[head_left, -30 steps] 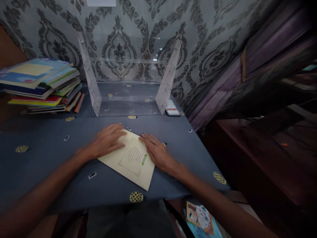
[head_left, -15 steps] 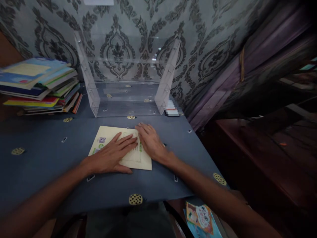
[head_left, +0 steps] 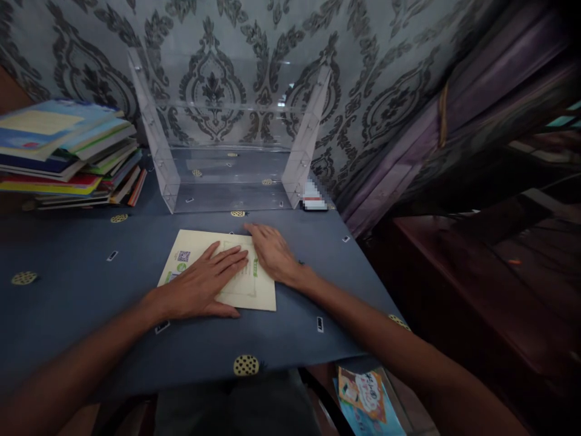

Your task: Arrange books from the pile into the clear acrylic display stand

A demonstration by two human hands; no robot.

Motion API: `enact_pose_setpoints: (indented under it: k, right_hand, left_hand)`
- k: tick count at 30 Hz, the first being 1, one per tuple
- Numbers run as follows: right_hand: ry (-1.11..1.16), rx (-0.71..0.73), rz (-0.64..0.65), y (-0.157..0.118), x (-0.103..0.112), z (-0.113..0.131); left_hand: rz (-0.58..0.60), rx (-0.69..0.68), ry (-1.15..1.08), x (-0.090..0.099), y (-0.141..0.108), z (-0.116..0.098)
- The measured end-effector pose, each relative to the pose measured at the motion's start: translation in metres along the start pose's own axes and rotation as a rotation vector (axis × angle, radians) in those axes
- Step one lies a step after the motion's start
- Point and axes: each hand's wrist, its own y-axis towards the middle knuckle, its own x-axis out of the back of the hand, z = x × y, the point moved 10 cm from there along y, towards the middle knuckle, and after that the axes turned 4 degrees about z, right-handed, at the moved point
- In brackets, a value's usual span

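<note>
A pale yellow booklet [head_left: 240,297] with a QR code and green print lies flat on the blue patterned tablecloth. My left hand [head_left: 206,281] rests palm down across it with the fingers spread, covering part of the print. On the booklet's upper right edge lies my right hand [head_left: 272,251], its fingers extended toward the back and fairly close together. Neither hand grips anything.
Behind the booklet stands a clear acrylic rack [head_left: 231,197]. A tall stack of books [head_left: 68,151] sits at the back left. A pixelated item [head_left: 315,197] lies beside the rack. Colourful packets [head_left: 367,399] are below the table's front edge [head_left: 290,366].
The whole view has shifted slightly. My right hand has slid a little along the booklet's upper right edge; my left hand stays flat on the cover.
</note>
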Motion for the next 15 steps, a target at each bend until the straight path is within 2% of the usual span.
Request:
enact_pose_setpoints:
  k: [3,7,11,15]
  right_hand:
    - [-0.021,-0.059,-0.003,0.013,0.004,-0.014]
    - [0.006,-0.096,-0.072,0.019,0.008,-0.026]
    - [0.099,-0.079,-0.152,0.016,0.008,-0.034]
    - [0.284,-0.031,-0.223,0.011,0.011,-0.041]
  left_hand:
    - [0.015,0.001,0.042,-0.001,0.000,-0.001]
    - [0.017,-0.012,0.160,0.000,-0.001,-0.008]
    - [-0.022,-0.036,0.337,0.004,-0.002,-0.027]
    - [-0.069,-0.065,0.507,0.007,-0.002,-0.048]
